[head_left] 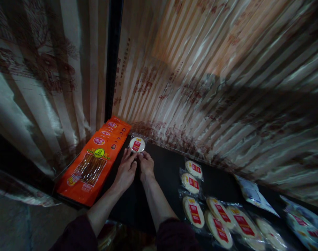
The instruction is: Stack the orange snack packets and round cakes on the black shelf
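Observation:
A round, pale flat cake in a clear wrapper with a red label (137, 144) lies near the back edge of the dark shelf (161, 170). My left hand (126, 169) has its fingertips on the wrapper's lower left edge, the thumb pointing inward. On the lower right edge, my right hand (146, 164) pinches the wrapper with curled fingers. Both hands are close together at the near side of the cake. Directly left of them lies an overlapping row of orange snack packets (96, 157), the front one with brown sticks visible on it.
More wrapped round cakes (193, 211) with red labels lie in rows to the right. Beyond them are a blue and white packet (253, 195) and other bluish bags (304, 225). A pleated printed curtain (201, 80) hangs behind; a dark post (113, 62) stands at the corner.

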Demonstrator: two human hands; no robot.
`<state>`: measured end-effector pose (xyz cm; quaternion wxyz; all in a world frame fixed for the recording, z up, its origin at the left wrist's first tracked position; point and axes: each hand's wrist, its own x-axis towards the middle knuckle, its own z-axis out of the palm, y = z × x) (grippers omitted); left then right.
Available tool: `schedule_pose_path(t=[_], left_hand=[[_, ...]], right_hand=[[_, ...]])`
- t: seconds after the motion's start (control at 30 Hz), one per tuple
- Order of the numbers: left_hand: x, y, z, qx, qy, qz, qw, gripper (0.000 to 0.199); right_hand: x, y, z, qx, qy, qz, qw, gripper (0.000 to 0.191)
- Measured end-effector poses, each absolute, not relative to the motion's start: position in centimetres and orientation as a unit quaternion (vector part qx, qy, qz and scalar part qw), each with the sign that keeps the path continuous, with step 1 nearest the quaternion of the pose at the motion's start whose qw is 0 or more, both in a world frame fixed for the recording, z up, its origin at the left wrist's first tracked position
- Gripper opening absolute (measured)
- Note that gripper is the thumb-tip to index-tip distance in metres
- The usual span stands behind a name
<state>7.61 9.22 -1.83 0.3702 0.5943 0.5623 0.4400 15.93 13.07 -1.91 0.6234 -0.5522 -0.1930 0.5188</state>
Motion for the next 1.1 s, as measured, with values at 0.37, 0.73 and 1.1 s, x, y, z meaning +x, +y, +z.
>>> schedule_pose_path(t=[0.37, 0.73, 1.1], left_hand=[[7.6, 10.0, -2.5, 0.562, 0.57, 0.435, 0.413, 0.044], [7.7, 10.2, -2.4, 0.535, 0.568, 0.445, 0.44, 0.044], [7.6, 10.1, -2.2, 0.561, 0.574, 0.416, 0.428, 0.044]], right_hand=[[16.0, 14.8, -2.3, -0.574, -0.196, 0.507, 0.613, 0.016], [15.6, 17.0, -2.9, -0.585, -0.205, 0.499, 0.605, 0.02], [15.1, 18.7, -3.0, -0.595, -0.201, 0.488, 0.606, 0.019]])
